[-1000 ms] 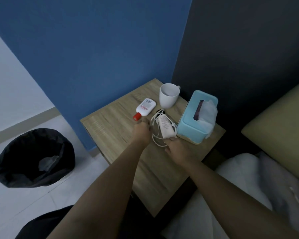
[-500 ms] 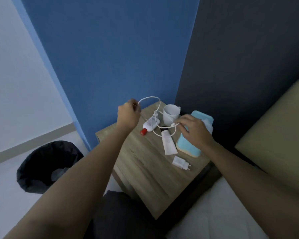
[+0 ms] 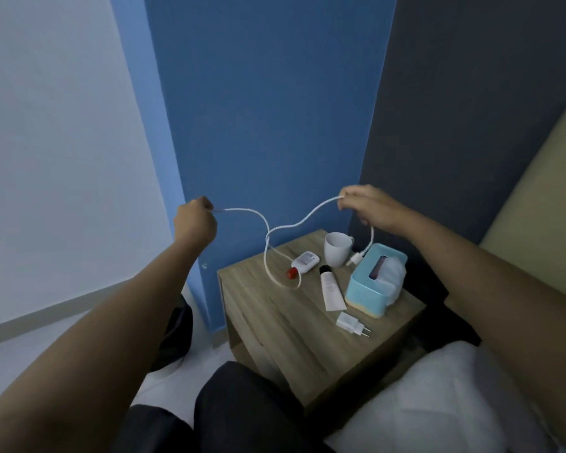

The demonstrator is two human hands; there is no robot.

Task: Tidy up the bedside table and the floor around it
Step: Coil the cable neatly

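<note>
While my left hand [image 3: 195,222] and right hand [image 3: 368,207] pinch the white cable [image 3: 268,238], its loop sags at six o'clock onto the bedside table [image 3: 294,322].

The label on the red-capped bottle [image 3: 305,262] seems printed, but nothing is legible anywhere

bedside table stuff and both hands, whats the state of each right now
charging cable: held up by both hands, loop sagging onto table
left hand: shut on cable
right hand: shut on cable
mug: upright
cream tube: lying flat, capped
tissue box: tissue sticking out
</note>
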